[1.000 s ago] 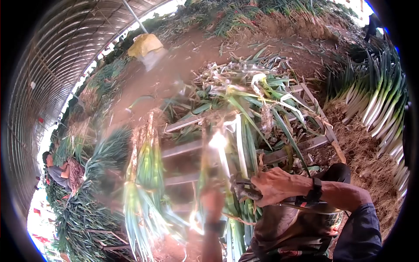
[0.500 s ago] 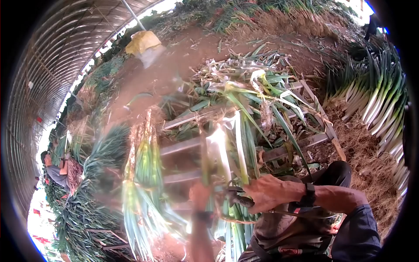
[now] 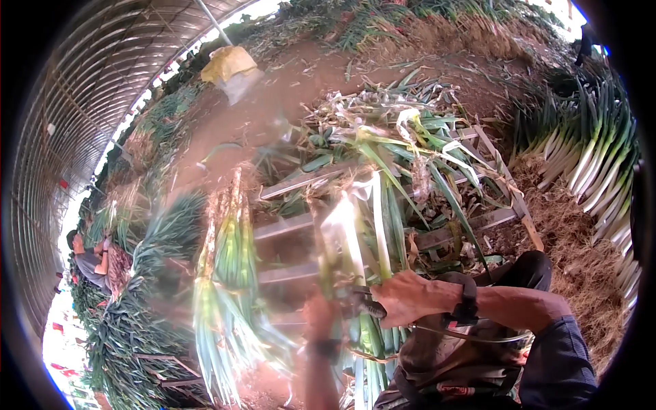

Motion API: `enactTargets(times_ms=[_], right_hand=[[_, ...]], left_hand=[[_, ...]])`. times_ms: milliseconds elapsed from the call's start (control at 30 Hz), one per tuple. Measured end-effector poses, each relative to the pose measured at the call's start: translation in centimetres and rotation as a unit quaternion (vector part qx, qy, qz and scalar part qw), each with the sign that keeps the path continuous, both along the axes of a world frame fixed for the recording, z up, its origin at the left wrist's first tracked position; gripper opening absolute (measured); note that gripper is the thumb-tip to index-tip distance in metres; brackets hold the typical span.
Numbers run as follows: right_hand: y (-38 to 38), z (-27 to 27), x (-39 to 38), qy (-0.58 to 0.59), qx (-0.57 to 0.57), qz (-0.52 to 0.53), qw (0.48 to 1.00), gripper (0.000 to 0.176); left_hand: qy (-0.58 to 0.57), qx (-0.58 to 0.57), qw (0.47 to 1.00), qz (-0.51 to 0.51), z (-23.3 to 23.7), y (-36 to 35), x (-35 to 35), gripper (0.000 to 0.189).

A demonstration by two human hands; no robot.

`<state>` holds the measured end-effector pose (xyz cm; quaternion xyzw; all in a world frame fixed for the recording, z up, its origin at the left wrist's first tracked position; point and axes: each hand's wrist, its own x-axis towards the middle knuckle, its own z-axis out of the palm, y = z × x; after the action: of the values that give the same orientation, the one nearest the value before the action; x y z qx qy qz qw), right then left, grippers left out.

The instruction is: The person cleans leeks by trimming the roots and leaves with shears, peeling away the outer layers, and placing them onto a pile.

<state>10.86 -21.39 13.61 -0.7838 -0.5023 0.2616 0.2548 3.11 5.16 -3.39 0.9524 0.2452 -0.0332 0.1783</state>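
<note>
The pale leek stalk (image 3: 354, 249) appears over the slatted wooden rack (image 3: 488, 220), toward its near edge and inward from its right edge. For control, steady the stalk and align the dark tool (image 3: 367, 301) with it. The right hand (image 3: 404, 298) is curled around the tool; the left hand (image 3: 318, 316) is blurred, its grip indeterminable.

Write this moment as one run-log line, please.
left hand: blurred, grip unclear | right hand: holding dark tool near leeks | nearby: wooden slats, loose leaves
</note>
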Motion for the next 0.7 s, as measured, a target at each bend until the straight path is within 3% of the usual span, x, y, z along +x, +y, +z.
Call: enactTargets(times_ms=[100,167,300,433,467,533,600,700], right_hand=[[0.5,0.7,-0.7,0.026,-0.051,-0.005,0.998,0.060],[0.5,1.2,-0.8,0.027,-0.061,0.003,0.998,0.060],[0.8,-3.6,0.1,-0.101,0.021,0.004,0.995,0.060],[3.5,-8.6,2.0,-0.118,0.024,-0.016,0.993,0.057],[3.8,-7.3,2.5,-0.108,0.018,-0.016,0.994,0.058],[4.4,-6.6,3.4,-0.093,0.006,-0.026,0.995,0.060],[5.1,-7.4,4.4,-0.093,-0.011,-0.040,0.995,0.062],[5.7,-5.3,5.3,-0.083,-0.059,-0.054,0.993,0.060]], left_hand=[[-0.060,0.001,0.998,0.010,-1.0,-0.2,-0.3,0.047],[-0.040,-0.002,0.999,0.025,-0.7,-0.7,-0.1,0.046],[-0.074,-0.038,0.995,-0.060,5.3,-2.7,-0.1,0.046],[-0.039,-0.083,0.995,0.030,3.2,-2.2,0.0,0.048],[-0.054,-0.123,0.990,0.044,5.5,-3.2,0.1,0.049],[-0.082,-0.115,0.989,0.043,5.4,-3.3,0.1,0.049],[-0.109,-0.020,0.994,0.014,2.6,-2.3,0.0,0.049],[-0.054,-0.135,0.987,0.074,4.1,-2.8,0.1,0.044]])
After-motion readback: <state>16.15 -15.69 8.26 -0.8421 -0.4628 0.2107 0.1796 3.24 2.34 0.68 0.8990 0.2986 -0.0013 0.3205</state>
